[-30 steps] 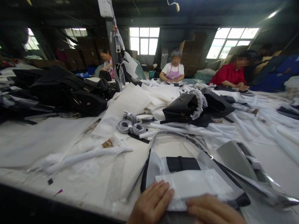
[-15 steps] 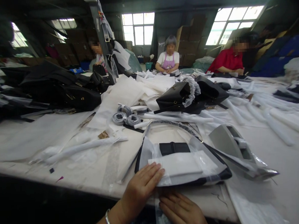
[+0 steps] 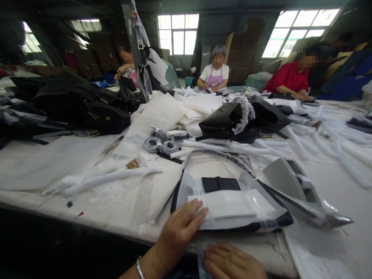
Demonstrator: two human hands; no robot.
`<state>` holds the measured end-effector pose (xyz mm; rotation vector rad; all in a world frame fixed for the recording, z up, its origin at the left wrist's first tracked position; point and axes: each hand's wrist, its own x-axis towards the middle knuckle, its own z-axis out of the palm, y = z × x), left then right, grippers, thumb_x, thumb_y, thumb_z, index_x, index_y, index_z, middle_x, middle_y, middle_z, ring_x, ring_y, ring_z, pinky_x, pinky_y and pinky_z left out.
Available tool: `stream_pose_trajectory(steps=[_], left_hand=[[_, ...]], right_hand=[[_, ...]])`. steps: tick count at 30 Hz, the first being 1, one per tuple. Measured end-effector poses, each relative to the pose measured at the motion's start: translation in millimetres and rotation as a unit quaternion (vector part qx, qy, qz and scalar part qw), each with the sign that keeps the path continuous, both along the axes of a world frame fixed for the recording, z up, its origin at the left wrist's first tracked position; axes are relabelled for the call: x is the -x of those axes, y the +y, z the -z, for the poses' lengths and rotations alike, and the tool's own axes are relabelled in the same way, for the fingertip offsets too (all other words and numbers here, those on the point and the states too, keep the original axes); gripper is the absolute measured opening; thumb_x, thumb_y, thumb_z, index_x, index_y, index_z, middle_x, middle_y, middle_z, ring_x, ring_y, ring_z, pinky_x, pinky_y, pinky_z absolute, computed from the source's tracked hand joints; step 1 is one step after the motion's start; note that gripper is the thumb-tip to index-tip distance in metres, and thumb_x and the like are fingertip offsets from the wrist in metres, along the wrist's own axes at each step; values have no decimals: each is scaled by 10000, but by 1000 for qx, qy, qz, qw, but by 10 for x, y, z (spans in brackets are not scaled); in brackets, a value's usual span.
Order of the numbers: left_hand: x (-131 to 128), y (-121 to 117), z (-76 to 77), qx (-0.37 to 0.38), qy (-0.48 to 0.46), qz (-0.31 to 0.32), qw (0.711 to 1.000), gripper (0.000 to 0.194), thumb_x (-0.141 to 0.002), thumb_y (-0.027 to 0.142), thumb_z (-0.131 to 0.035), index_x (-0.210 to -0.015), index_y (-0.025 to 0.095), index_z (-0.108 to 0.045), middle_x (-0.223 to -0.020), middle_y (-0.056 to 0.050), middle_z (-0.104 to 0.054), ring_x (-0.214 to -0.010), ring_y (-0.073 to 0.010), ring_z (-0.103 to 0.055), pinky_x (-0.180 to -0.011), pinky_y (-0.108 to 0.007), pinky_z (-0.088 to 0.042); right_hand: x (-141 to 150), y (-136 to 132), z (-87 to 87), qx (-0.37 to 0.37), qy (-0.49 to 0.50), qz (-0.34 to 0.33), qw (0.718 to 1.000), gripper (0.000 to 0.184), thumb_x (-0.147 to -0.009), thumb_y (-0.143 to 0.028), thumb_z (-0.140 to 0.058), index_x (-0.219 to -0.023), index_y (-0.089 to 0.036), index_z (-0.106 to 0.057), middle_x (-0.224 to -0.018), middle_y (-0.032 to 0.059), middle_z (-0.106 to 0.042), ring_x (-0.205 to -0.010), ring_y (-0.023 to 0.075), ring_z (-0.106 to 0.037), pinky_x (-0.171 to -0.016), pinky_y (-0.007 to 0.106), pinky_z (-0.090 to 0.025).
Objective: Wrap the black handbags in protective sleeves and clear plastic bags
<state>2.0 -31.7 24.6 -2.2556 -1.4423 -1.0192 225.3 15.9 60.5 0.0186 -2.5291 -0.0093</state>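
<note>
A black handbag [image 3: 282,223] lies at the table's front edge, its front covered by translucent wrapping and its wrapped handle arching away from me. On it are a black strap piece [image 3: 220,183] and a folded white packet [image 3: 232,203] under clear plastic. My left hand [image 3: 185,221] lies on the left end of that packet, fingers stretched out and flat. Below the bag, at the table edge, my right hand [image 3: 233,263] lies palm down with straight fingers against a clear plastic strip [image 3: 204,274] that hangs toward my lap. Its fingertips are partly hidden.
Right of the bag stands a grey holder [image 3: 286,184] with tape. Behind are wrapped strap coils [image 3: 161,142], white paper sheets [image 3: 160,109] and another black bag [image 3: 217,119]. Black bags [image 3: 79,103] are piled at left, by a post [image 3: 132,43]. Several people sit across the table.
The whole view has shifted slightly, so the scene sits a little farther right. Both hands stay in nearly the same places on the bag and plastic. A person at far left has raised a hand.
</note>
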Motion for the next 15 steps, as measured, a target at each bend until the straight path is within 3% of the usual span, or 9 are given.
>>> stream_pose_trajectory(steps=[7, 9, 11, 13, 15], left_hand=[[-46, -23, -83, 20, -18, -1, 1000, 344, -1048, 156, -372, -1299, 111, -603, -1069, -112, -687, -1068, -203, -652, -1016, -408, -553], [-52, -23, -124, 22, -20, -3, 1000, 354, -1055, 159, -339, -1281, 112, -608, -1045, -104, -693, -1031, -196, -661, -992, -409, -567], [-65, -21, -151, 22, -26, -5, 999, 343, -1055, 162, -345, -1268, 110, -608, -1025, -97, -698, -998, -196, -670, -971, -409, -579], [-87, -17, -158, 21, -36, -7, 999, 314, -1046, 157, -380, -1255, 108, -609, -1011, -89, -702, -969, -199, -677, -953, -406, -587], [-107, -15, -145, 22, -47, -12, 999, 280, -1031, 149, -431, -1241, 109, -612, -1000, -82, -705, -953, -202, -680, -944, -403, -590]], right_hand=[[79, 126, -325, -31, -8, 21, 999, 360, -1035, -116, -379, -1047, -141, -738, -964, 33, -807, -863, 142, -759, -786, 248, -600], [105, 155, -383, -49, 10, 39, 998, 369, -1042, -116, -382, -1033, -157, -748, -963, 4, -807, -840, 120, -748, -867, 242, -559], [140, 196, -428, -65, 18, 49, 997, 361, -1041, -116, -400, -1031, -179, -756, -970, -23, -805, -824, 101, -730, -1049, 249, -459], [177, 253, -453, -70, 19, 48, 996, 326, -1026, -111, -441, -1031, -184, -759, -1015, -16, -799, -919, 126, -722, -1185, 321, -332], [201, 321, -448, -63, 2, 29, 998, 308, -1011, -101, -455, -1035, -164, -756, -1106, 32, -779, -1102, 184, -684, -1206, 405, -320]])
